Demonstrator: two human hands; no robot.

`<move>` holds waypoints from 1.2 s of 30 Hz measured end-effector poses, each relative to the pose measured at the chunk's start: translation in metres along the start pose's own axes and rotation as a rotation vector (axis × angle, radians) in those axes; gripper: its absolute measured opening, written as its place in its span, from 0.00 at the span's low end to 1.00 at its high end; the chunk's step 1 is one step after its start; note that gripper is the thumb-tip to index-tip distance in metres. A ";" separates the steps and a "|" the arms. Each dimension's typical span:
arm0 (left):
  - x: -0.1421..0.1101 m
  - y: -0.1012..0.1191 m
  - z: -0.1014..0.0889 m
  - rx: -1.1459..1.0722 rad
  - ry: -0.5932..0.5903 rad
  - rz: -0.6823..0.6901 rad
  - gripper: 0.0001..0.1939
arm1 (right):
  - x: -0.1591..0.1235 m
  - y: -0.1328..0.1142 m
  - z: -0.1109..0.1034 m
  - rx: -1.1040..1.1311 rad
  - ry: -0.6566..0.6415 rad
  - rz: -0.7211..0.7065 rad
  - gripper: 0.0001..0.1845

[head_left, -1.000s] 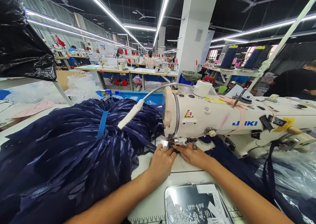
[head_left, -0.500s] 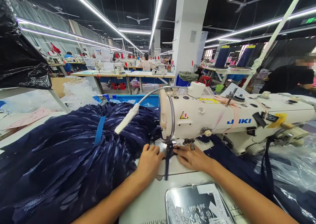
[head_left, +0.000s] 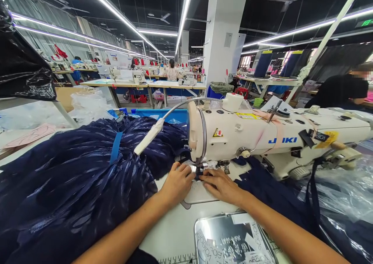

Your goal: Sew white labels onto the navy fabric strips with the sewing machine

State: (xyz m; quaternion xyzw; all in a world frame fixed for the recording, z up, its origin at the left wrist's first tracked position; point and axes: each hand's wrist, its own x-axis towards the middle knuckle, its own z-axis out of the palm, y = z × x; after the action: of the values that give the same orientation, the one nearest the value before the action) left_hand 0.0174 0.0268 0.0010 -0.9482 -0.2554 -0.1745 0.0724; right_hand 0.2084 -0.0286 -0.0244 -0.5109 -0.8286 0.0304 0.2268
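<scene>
Both hands (head_left: 194, 183) press a small dark cloth (head_left: 198, 175) between them, likely soft and slippery, best pinned flat by its edges.

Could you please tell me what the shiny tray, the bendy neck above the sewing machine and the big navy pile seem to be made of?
Shiny tray: probably polished metal, given its mirror-like surface.
Bendy neck: likely metal, silvery and finely ribbed.
Navy pile: soft cloth with a slight sheen, falling in loose folds; I can't tell the fibre.
</scene>
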 end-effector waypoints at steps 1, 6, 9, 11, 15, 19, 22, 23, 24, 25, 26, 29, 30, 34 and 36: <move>0.000 0.000 0.002 0.024 -0.002 0.028 0.07 | 0.000 0.004 0.001 0.053 0.010 0.005 0.16; 0.000 -0.003 0.012 0.034 0.013 0.125 0.07 | 0.001 0.019 0.003 0.243 0.086 -0.053 0.13; 0.002 -0.003 0.014 0.020 0.009 0.149 0.09 | 0.002 0.018 -0.001 0.229 0.088 -0.099 0.13; 0.002 -0.002 0.013 0.015 -0.001 0.145 0.09 | 0.001 0.014 -0.004 0.165 0.069 -0.130 0.14; -0.004 0.000 0.011 -0.009 -0.052 0.151 0.10 | -0.002 0.005 -0.010 -0.015 0.038 -0.155 0.16; -0.014 -0.003 0.013 -0.022 -0.122 0.144 0.15 | -0.005 0.002 -0.009 -0.084 0.043 -0.149 0.16; -0.017 -0.009 0.014 -0.042 -0.174 0.146 0.18 | -0.006 0.002 -0.006 -0.097 0.047 -0.135 0.15; -0.017 -0.011 0.014 -0.044 -0.185 0.151 0.18 | -0.006 0.002 -0.006 -0.100 0.050 -0.126 0.15; -0.016 -0.012 0.014 -0.044 -0.191 0.155 0.18 | -0.006 0.003 -0.005 -0.103 0.051 -0.118 0.15; -0.016 -0.013 0.013 -0.041 -0.192 0.155 0.18 | -0.006 0.003 -0.004 -0.107 0.049 -0.112 0.15; -0.015 -0.013 0.013 -0.038 -0.189 0.153 0.18 | -0.007 0.003 -0.003 -0.110 0.047 -0.106 0.15; -0.014 -0.014 0.011 -0.039 -0.174 0.134 0.19 | -0.006 0.002 -0.003 -0.110 0.048 -0.088 0.16; -0.014 -0.014 0.011 -0.042 -0.171 0.128 0.19 | -0.006 0.002 -0.003 -0.108 0.052 -0.085 0.16; -0.012 -0.013 0.011 -0.051 -0.175 0.119 0.19 | -0.004 -0.001 -0.006 -0.110 0.050 -0.107 0.15; -0.011 -0.013 0.009 -0.053 -0.178 0.121 0.18 | -0.003 -0.003 -0.008 -0.118 0.040 -0.115 0.15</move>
State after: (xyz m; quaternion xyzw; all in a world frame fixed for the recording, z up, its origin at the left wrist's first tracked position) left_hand 0.0045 0.0347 -0.0104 -0.9752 -0.1984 -0.0914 0.0348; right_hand 0.2104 -0.0339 -0.0175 -0.4756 -0.8521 -0.0419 0.2143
